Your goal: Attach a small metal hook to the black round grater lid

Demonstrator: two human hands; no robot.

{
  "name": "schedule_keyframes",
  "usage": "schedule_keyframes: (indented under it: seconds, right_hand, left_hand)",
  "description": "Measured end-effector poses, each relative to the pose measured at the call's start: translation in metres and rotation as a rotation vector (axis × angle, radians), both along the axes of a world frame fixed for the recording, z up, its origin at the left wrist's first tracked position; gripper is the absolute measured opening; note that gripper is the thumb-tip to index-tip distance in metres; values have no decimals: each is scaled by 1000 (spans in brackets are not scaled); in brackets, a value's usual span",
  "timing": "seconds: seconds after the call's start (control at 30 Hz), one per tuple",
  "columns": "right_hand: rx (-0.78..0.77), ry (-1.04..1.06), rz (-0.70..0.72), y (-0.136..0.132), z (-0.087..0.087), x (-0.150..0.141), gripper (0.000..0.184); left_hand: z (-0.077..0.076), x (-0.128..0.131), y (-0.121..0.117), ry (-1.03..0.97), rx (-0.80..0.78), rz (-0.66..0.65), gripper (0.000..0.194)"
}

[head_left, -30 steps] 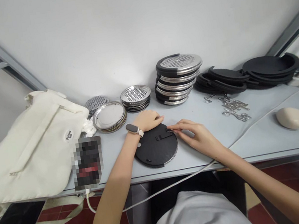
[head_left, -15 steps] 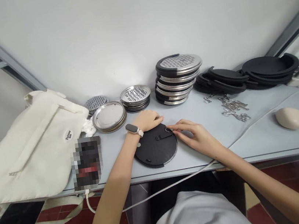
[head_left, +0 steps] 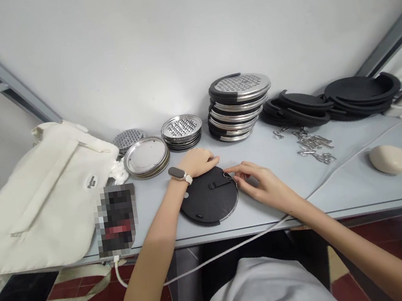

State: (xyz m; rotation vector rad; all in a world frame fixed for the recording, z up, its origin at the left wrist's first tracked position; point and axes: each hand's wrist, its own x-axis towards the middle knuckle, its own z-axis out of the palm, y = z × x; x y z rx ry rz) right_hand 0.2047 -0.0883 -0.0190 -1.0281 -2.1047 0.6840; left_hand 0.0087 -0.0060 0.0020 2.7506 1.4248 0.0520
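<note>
A round black disc (head_left: 210,201) lies flat on the table, with a short slotted tab on its face and a thin silvery rim showing at the right. At its far edge rests my left hand (head_left: 198,162), fingers bent together against the rim and partly hidden. My right hand (head_left: 255,177) is at the disc's right edge, thumb and forefinger pinching a small metal wire clip (head_left: 228,175). That clip lies over the disc's edge near the tab; whether it is hooked in cannot be made out.
Behind stand a tall stack of metal graters in black holders (head_left: 242,107), grater plates (head_left: 182,127) and metal lids (head_left: 146,157). Black holders (head_left: 360,90) and metal clips (head_left: 314,142) lie right, near a cream mouse (head_left: 391,159) and white cable (head_left: 318,188). A bag (head_left: 49,191) and phone (head_left: 117,219) are left.
My right fingers have shifted slightly at the disc's edge, and the wire clip's loop shows a little more. The left hand and disc stay in place.
</note>
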Motion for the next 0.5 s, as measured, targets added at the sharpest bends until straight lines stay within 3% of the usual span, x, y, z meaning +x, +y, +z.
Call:
schedule_keyframes:
  seconds: [0.5]
  right_hand:
    - [-35,19,5,0,-2,0,20]
  left_hand:
    - [2,1,-1,-8,-14,18,54]
